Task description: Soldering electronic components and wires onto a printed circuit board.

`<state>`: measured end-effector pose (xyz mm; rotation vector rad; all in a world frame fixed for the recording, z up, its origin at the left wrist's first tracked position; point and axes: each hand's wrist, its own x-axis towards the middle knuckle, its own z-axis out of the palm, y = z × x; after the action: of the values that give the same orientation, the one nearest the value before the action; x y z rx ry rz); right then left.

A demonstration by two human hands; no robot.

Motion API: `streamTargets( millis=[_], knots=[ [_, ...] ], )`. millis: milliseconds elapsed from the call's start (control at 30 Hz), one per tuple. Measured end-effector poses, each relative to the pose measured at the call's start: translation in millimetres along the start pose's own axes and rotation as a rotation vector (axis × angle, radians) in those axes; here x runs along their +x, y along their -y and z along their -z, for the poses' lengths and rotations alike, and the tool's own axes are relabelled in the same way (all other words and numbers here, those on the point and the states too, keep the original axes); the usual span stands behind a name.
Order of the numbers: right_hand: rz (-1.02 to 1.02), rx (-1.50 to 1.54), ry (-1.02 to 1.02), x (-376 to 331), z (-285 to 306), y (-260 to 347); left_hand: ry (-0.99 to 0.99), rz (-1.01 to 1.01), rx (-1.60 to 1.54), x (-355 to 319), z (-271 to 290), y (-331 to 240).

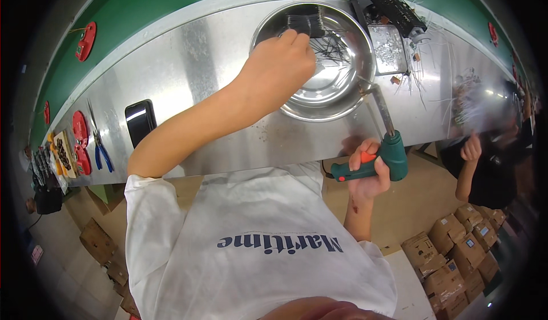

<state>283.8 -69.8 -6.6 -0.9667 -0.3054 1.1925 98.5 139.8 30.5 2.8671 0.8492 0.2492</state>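
Observation:
My left hand point(282, 63) reaches over a round shiny metal bowl point(319, 112), its fingers closed at the bowl's far left part. Whatever they pinch is hidden behind the knuckles. Just beyond the fingertips lies a bundle of thin dark wires point(305, 23), and more loose dark wires point(334, 49) spread across the bowl's inside. Wrapped round the handle of a green soldering gun point(393, 154) with an orange trigger is my right hand point(371, 171). The gun's metal barrel points up and away, its tip beside the bowl's near right rim.
Right of the bowl stand a shallow metal tray point(389, 49) and a black device point(399, 9) among wire scraps. Further left lie a black phone point(140, 121), blue-handled pliers point(103, 156) and red parts point(81, 129). A co-worker's hand point(471, 148) shows right; cardboard boxes point(451, 246) stand below.

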Motion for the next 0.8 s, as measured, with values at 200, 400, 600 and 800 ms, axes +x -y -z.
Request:
streamTargets(
  millis=[200,400,600,800],
  knots=[
    [-0.002,-0.020,-0.006,0,0,0,0.035,-0.054,0.050,4,-4,5],
    [0.000,-0.026,-0.003,2,0,1,-0.069,-0.032,-0.157,-12,1,0],
    [0.019,-0.055,-0.013,1,-4,1,-0.101,0.100,-0.525,-24,7,-8],
    [-0.001,-0.044,-0.017,1,-7,1,-0.146,0.212,-0.708,-29,8,-17]
  ],
)
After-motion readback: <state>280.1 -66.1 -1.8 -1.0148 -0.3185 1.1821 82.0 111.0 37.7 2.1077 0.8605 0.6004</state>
